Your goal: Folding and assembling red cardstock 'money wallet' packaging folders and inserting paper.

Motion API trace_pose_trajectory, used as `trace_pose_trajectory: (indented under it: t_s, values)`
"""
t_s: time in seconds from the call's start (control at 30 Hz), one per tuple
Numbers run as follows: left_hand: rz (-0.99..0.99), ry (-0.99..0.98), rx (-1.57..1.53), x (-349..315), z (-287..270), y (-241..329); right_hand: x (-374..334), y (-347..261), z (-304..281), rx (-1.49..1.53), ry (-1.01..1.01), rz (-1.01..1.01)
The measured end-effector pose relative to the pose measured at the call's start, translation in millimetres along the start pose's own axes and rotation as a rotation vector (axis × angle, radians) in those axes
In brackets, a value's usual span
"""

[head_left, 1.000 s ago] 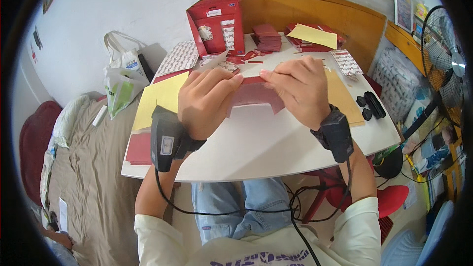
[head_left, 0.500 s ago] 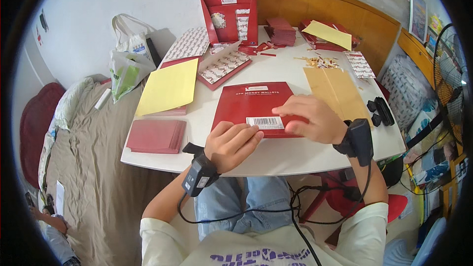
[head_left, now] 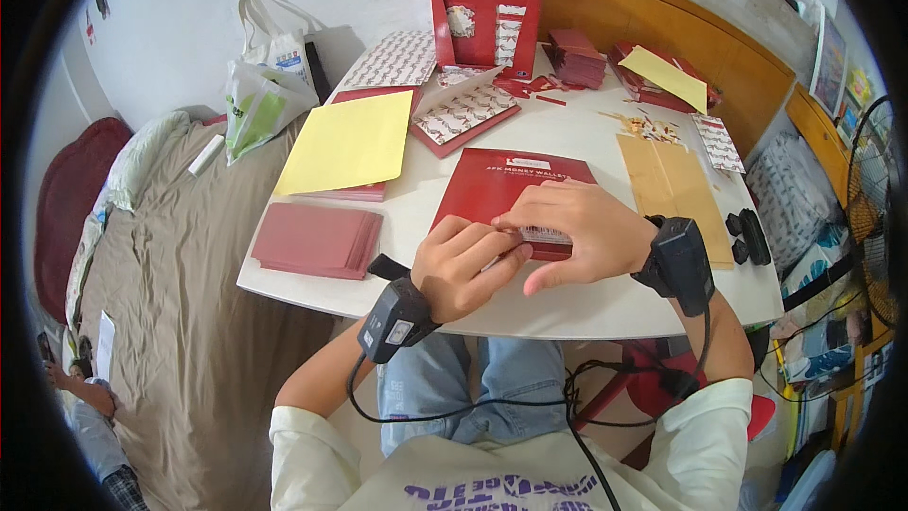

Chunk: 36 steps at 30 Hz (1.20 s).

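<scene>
Head view, read from left to right, showed a plastic bag [head_left: 255, 99] slumped by the wall beside the white table [head_left: 605, 308], then a flat stack of dull red envelopes [head_left: 317, 239] near the table's left edge and a yellow sheet [head_left: 348, 142] lying over more red ones. Past these, the person's left hand [head_left: 463, 265] rested with curled fingers on the near edge of the dark red packet [head_left: 515, 185], pinching at its lower border. The right hand [head_left: 577, 232] lay just beside it, fingers spread flat and pressing the white label strip at the packet's bottom; it pressed rather than grasped. The packet lay flat at the table's middle, close to the near edge. Behind it stood an open red display box [head_left: 487, 9] with patterned cards [head_left: 463, 114] in front, and to the right lay a brown paper envelope [head_left: 667, 180] and a black object [head_left: 747, 235].

Judging by the layout, the packet seemed unopened, with its near edge only being worked, while the sorted stacks suggested other packets had already been dealt with.

Against half a second before, the left hand had moved up from the table edge onto the packet, meeting the right, which had barely shifted; a second before, both hands were farther back on the table.
</scene>
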<state>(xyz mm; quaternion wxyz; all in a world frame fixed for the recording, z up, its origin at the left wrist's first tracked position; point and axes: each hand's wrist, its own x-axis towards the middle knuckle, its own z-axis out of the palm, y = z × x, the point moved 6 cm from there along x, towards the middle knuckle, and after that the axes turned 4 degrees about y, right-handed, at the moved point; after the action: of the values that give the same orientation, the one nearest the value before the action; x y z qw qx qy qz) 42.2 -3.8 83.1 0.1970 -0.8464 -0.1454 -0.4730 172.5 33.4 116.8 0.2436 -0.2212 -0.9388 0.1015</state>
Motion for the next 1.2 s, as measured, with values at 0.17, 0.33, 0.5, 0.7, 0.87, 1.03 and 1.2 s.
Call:
trace_pose_trajectory:
  t_s: [0.17, 0.33, 0.5, 0.7, 0.87, 1.03, 1.2]
  values:
    - [-0.011, 0.021, -0.012, 0, -4, -9, -2, -8, 3, -0.132, 0.026, 0.000]
    - [0.005, 0.054, -0.030, 5, -9, -8, -10, -30, 4, -0.585, 0.204, -0.141]
    - [-0.013, 0.092, -0.033, 12, -13, -9, -17, -41, -1, -0.710, 0.301, -0.287]
    - [-0.014, 0.072, -0.008, 26, -17, -16, -18, -44, -11, -0.823, 0.303, -0.350]
    - [0.009, 0.063, 0.029, 33, -16, -17, -23, -42, -22, -0.810, 0.351, -0.310]
    - [-0.157, -0.042, -0.007, 13, -26, -53, -38, -20, -28, -0.647, 0.300, -0.241]
    - [-0.599, -0.360, 0.326, -48, -31, -147, -44, -11, -29, -0.588, 0.335, -0.206]
